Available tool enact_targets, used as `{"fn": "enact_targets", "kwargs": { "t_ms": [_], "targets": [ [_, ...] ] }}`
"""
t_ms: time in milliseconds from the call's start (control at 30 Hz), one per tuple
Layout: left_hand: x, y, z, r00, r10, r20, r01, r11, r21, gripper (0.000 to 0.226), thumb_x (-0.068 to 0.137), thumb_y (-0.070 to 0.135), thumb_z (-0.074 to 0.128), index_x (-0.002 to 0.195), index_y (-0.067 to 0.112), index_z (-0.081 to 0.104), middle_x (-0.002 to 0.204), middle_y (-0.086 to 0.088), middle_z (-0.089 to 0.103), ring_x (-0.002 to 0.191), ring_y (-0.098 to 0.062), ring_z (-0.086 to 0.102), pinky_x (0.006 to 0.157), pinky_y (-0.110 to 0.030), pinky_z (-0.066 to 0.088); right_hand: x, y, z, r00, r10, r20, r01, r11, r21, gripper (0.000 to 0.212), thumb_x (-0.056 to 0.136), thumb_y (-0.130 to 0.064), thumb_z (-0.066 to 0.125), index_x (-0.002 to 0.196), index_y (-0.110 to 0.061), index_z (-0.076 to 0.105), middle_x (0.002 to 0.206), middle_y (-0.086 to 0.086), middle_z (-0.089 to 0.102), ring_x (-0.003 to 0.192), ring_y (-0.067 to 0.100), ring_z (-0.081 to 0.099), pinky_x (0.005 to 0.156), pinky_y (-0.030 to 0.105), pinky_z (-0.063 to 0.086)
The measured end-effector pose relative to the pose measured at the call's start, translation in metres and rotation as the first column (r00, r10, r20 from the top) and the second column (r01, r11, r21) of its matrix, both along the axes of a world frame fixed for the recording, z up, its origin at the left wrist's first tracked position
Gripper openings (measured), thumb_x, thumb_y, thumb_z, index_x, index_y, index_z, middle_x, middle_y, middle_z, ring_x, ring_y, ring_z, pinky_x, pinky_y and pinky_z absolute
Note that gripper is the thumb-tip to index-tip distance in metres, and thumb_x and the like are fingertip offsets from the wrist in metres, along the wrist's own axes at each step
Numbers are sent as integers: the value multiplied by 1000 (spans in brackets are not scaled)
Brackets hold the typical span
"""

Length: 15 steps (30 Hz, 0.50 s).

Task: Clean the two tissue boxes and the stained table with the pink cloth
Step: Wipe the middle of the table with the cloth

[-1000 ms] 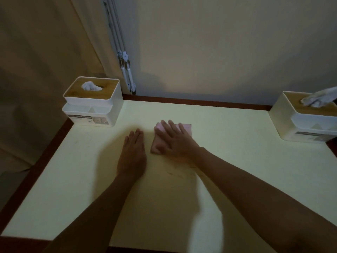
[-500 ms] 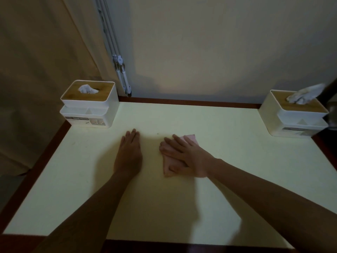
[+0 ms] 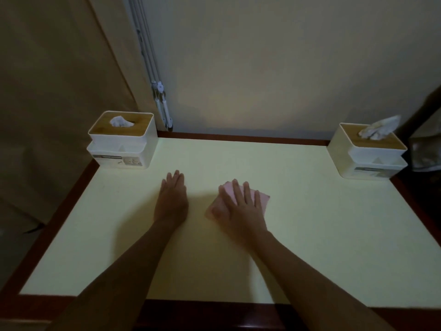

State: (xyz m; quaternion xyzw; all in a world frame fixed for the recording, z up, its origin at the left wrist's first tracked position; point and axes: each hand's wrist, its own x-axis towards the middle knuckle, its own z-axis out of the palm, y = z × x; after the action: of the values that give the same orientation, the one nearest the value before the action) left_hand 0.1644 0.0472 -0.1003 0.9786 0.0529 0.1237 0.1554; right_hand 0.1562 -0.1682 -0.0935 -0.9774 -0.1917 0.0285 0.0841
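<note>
Wiping of the table (image 3: 310,235) seems underway: the right hand (image 3: 243,206) presses the pink cloth (image 3: 262,197) with straight fingers, the left hand (image 3: 171,199) lies flat and empty; the tissue box (image 3: 121,149) at ten o'clock and the other box (image 3: 365,161) at two maybe remain.

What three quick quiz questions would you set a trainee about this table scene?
1. True or false: the left hand lies flat on the table, holding nothing.
2. Which hand presses on the pink cloth? A: the left hand. B: the right hand.
3. Fill in: the left tissue box and the right tissue box stand at the table's far ____.
Key: 1 true; 2 B; 3 corners.
</note>
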Motion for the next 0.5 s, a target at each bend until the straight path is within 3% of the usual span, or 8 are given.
{"fn": "enact_targets", "kwargs": {
  "t_ms": [133,267,500],
  "targets": [
    [-8,2,4,993,-101,69,94,991,97,33,94,-1,53,126,-10,57,133,-30,55,125,-51,50,104,-61,40,-16,-31,5,968,250,3,-250,966,-73,73,93,-69,10,160,-41,0,170,1,-6,156,31,-10,124,56,1],
    [-22,-10,7,953,-280,113,251,943,217,37,98,16,43,122,0,65,131,-21,60,125,-43,53,103,-61,42,-27,-59,2,938,345,17,-342,935,-91,68,99,-66,20,159,-42,-2,170,-3,-8,156,27,-11,125,50,-1],
    [-61,-41,-5,962,-271,-29,272,950,151,53,97,44,37,129,11,63,139,-12,57,129,-38,51,106,-56,38,-49,-65,6,978,210,19,-209,977,-31,75,92,-78,3,159,-44,-2,168,0,-17,152,32,-24,123,49,-14]
  ]
}}
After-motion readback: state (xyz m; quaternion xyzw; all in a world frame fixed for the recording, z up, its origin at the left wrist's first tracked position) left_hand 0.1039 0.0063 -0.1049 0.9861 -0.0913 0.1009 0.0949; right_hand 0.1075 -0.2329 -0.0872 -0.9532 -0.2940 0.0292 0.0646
